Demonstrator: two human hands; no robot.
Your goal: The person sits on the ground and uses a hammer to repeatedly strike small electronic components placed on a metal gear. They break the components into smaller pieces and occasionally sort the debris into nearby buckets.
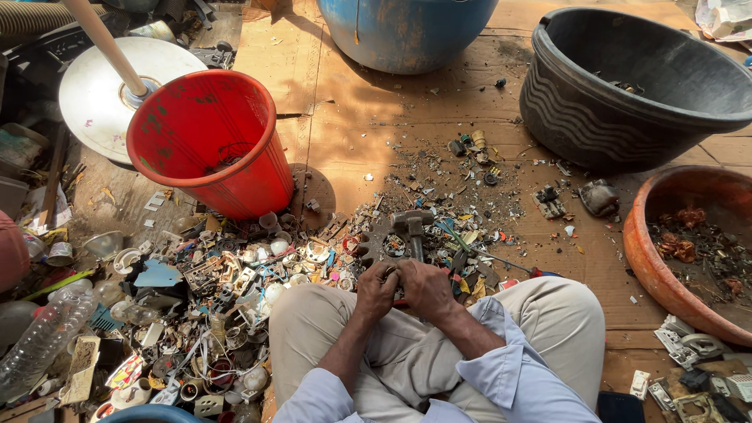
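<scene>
Hard daylight falls across the cardboard floor (376, 117), brightest just beyond the red bucket (207, 141) toward the blue drum (403, 31). The bucket throws a dark, crisp shadow onto the cardboard on its near side, so the light comes from the far side. Its inside wall glows a saturated red. The white disc (94, 86) beside the bucket nearly washes out. Far from the bucket, the black tub (627, 94) has a deep, dim interior. The picture is sharp in the middle; rims bend and stretch toward the edges from the wide lens.
</scene>
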